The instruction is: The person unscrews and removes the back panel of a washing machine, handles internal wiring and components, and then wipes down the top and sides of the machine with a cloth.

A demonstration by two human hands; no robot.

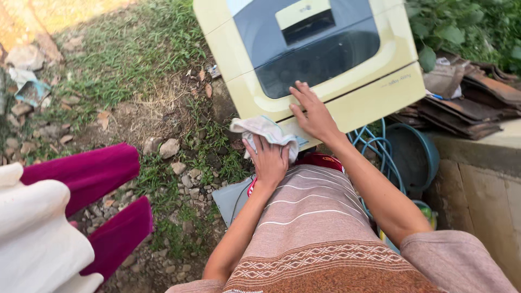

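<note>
A cream top-loading washing machine [374, 95] with a dark tinted lid stands outdoors on the ground. My right hand [312, 111] lies flat with spread fingers on its front edge, next to the lid. My left hand [269, 160] presses a crumpled pale cloth [260, 130] against the machine's lower front corner. A striped brown garment [315, 228] covers my body below the hands.
A person in magenta trousers [92, 173] and a white top stands at the left. A teal basin [415, 154] and a coiled blue hose [374, 144] lie right of the machine. Stacked roof tiles [467, 103], a concrete ledge [483, 163], stones and grass surround.
</note>
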